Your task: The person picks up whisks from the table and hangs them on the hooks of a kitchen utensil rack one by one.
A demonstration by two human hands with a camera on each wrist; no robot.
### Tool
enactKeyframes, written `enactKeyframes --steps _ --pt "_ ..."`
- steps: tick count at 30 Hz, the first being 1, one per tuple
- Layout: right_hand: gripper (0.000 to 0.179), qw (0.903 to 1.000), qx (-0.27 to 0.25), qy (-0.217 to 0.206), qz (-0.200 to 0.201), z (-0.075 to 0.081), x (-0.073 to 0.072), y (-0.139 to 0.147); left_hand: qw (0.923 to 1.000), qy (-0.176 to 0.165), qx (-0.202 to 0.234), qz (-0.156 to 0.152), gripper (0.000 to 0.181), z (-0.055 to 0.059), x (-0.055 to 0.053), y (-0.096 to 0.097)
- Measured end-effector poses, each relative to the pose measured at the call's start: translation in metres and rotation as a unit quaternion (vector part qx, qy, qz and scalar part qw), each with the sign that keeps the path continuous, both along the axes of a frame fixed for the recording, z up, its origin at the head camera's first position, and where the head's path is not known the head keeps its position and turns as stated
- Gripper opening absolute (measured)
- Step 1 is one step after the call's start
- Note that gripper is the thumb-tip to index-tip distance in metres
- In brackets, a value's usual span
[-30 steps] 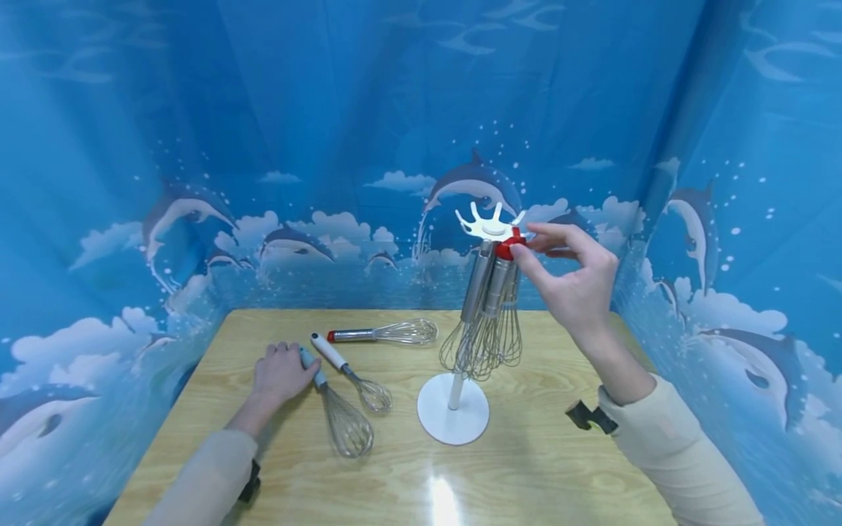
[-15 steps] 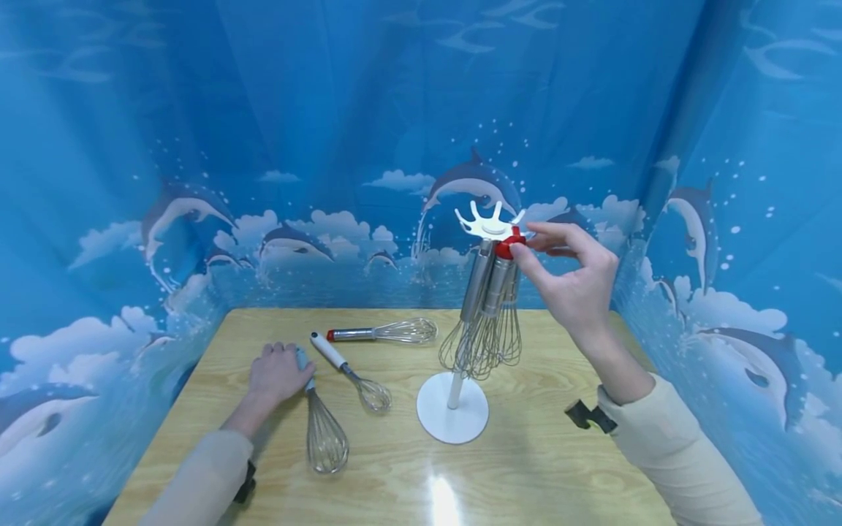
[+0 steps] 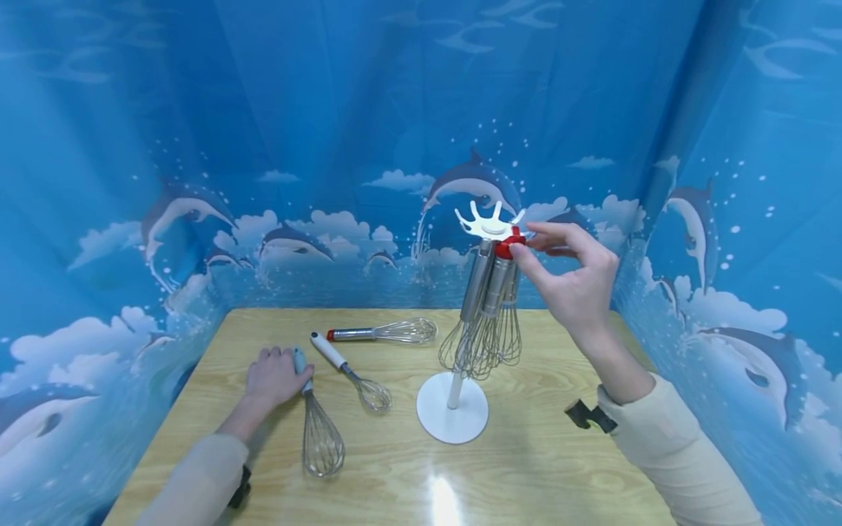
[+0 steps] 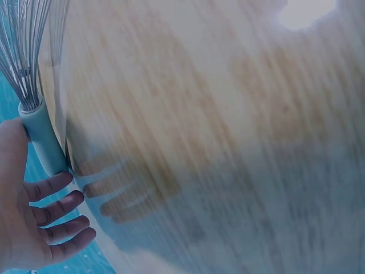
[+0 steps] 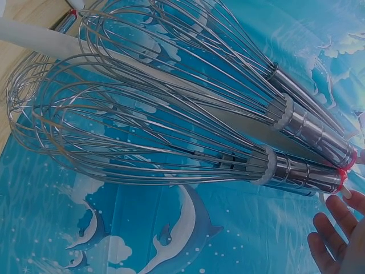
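Wood-grain table (image 3: pixel 533 460) amid dolphin-print curtains (image 3: pixel 368 109)

A white glare patch (image 3: pixel 444 500) marks the brightly lit tabletop (image 3: pixel 539 467); both wrist views look dimmer, the left hazy.

Across the lower frame we record one table (image 3: pixel 546 446), pale wood-grain top, glare at bottom centre. Directly upon it we count:
– one blue-handled whisk (image 3: pixel 310 402), lower left;
– one smaller white-handled whisk (image 3: pixel 351 374), just beside its right;
– one red-ended metal whisk (image 3: pixel 376 333), above these, lengthwise;
– one round white stand base (image 3: pixel 435 418), lower centre
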State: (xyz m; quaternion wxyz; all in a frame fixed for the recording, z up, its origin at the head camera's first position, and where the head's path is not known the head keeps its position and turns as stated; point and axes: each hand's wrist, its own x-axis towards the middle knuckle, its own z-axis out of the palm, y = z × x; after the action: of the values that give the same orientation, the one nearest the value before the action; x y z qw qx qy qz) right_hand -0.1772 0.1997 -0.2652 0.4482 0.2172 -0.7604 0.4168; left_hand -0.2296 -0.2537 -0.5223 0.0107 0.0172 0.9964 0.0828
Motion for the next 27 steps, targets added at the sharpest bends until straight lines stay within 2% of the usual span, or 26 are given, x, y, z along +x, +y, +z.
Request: enactKeyframes --steps 10,16,27 --pt "0.029 1.0 0.001 -0.008 0.002 -0.0003 0.0005 0.0007 0.9999 -0.009 0.004 0.004 0.077 -0.002 -0.0001 0.0015" --pt "0.029 1.0 0.001 -0.009 0.0 0.0001 0.0007 0.0 0.9999 -0.016 0.0 0.007 0.071 -0.0028 -0.0011 0.0016" --pt "0.029 1.0 -0.001 -0.007 -0.001 -0.0003 0.0013 0.0002 0.9996 -0.002 0.018 0.022 0.064 -0.0041 0.0017 0.0036"
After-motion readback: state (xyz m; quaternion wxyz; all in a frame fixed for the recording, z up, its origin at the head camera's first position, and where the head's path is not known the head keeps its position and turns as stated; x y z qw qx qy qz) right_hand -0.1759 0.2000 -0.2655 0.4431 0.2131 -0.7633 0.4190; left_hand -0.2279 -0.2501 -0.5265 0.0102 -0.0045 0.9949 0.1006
